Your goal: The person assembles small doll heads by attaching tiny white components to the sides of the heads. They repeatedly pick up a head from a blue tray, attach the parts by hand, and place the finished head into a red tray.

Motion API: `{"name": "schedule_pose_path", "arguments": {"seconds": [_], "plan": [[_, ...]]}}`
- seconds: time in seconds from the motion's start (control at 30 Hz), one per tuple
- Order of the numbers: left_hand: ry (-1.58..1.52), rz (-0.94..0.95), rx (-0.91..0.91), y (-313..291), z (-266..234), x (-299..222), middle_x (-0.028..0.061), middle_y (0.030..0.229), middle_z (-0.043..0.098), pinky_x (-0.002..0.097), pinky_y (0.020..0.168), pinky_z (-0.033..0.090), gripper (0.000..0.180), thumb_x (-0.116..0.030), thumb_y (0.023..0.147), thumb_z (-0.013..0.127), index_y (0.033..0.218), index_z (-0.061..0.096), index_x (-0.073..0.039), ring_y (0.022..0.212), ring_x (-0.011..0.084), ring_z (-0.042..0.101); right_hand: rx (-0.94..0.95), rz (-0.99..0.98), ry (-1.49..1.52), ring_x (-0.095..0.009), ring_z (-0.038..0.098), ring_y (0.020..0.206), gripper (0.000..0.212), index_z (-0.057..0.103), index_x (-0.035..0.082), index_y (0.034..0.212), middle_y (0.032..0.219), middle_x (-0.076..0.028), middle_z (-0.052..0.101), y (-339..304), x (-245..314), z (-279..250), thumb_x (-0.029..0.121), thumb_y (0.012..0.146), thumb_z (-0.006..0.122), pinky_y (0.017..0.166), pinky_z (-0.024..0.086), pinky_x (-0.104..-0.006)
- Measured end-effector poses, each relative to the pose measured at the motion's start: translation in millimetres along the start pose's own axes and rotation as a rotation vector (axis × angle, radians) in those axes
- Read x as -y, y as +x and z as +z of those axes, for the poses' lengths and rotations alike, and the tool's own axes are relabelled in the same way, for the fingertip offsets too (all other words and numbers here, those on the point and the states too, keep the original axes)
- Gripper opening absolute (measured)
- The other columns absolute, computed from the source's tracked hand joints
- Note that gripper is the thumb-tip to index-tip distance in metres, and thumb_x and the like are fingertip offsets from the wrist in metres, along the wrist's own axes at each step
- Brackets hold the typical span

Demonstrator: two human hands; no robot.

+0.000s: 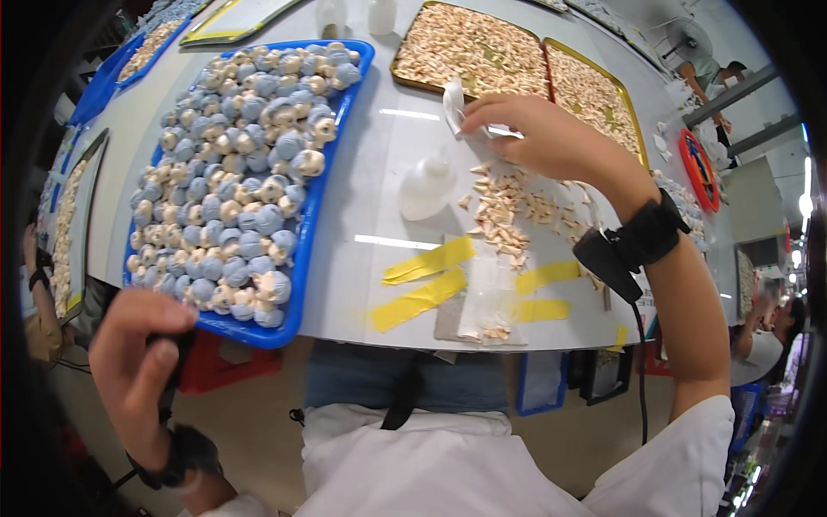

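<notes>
My right hand [543, 133] reaches across the table with its fingers closed on a crumpled white piece, like a tissue [453, 108], beside the near edge of a gold-rimmed tray [394, 69]. That tray is full of small cream-coloured pointed pieces. More loose pointed pieces [504, 215] lie scattered on the table below this hand. My left hand [138, 353] is at the near left corner of a blue tray [297, 284], thumb and forefinger apart, with nothing visible between them. Rows of small blue-and-cream figures [245, 185] fill the blue tray.
A translucent squeeze bottle [426, 188] stands mid-table. Yellow tape strips [422, 284] and a white pad [487, 297] are near the front edge. A second gold-rimmed tray [633, 108] adjoins the first. Bottles [382, 17] stand at the back. Other people are at both sides.
</notes>
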State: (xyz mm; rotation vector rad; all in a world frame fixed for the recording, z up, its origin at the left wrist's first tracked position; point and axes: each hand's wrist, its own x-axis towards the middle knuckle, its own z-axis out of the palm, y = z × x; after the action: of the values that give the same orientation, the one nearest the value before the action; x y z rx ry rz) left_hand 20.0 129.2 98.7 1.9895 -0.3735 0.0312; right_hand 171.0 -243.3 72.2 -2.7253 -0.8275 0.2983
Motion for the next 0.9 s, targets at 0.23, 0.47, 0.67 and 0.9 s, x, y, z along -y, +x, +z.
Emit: {"name": "schedule_pose_path", "arguments": {"seconds": [0.23, 0.47, 0.67, 0.9], "plan": [[0.253, 0.298, 0.196, 131.0, 9.6, 8.1, 0.0068, 0.097, 0.057, 0.0303, 0.081, 0.042, 0.015, -0.007, 0.084, 0.053, 0.098, 0.056, -0.001, 0.090, 0.0158, 0.053, -0.079, 0.065, 0.185, -0.022, 0.056, 0.096, 0.023, 0.060, 0.006, 0.102, 0.102, -0.010, 0.060, -36.6, 11.6, -14.3, 0.012, 0.080, 0.057, 0.081, 0.045, -0.0332], [0.635, 0.208, 0.376, 157.2, 34.8, 14.9, 0.0050, 0.093, 0.052, 0.0247, 0.072, 0.042, 0.017, -0.006, 0.079, 0.060, 0.094, 0.052, -0.003, 0.085, 0.0157, 0.052, -0.119, 0.191, 0.188, -0.018, 0.057, 0.082, 0.022, 0.062, 0.005, 0.095, 0.091, -0.007, 0.063, -106.7, -9.0, -24.8, 0.013, 0.075, 0.059, 0.071, 0.045, -0.0297], [0.716, 0.020, 0.418, 130.1, 15.6, 14.8, 0.0053, 0.090, 0.051, 0.0250, 0.069, 0.041, 0.018, 0.000, 0.073, 0.061, 0.089, 0.053, -0.002, 0.080, 0.0147, 0.051, -0.161, 0.211, 0.172, -0.019, 0.056, 0.081, 0.021, 0.062, 0.004, 0.089, 0.087, -0.008, 0.061, -132.6, -26.3, -4.5, 0.008, 0.068, 0.063, 0.071, 0.045, -0.0309], [0.740, 0.049, 0.224, 104.9, 1.8, 10.2, 0.0043, 0.093, 0.053, 0.0227, 0.069, 0.040, 0.020, 0.005, 0.072, 0.057, 0.091, 0.054, -0.003, 0.081, 0.0127, 0.051, -0.230, 0.230, 0.153, -0.021, 0.054, 0.076, 0.021, 0.061, 0.004, 0.086, 0.083, -0.008, 0.059, -129.7, -28.5, 0.0, 0.007, 0.066, 0.066, 0.068, 0.045, -0.0313]]}}
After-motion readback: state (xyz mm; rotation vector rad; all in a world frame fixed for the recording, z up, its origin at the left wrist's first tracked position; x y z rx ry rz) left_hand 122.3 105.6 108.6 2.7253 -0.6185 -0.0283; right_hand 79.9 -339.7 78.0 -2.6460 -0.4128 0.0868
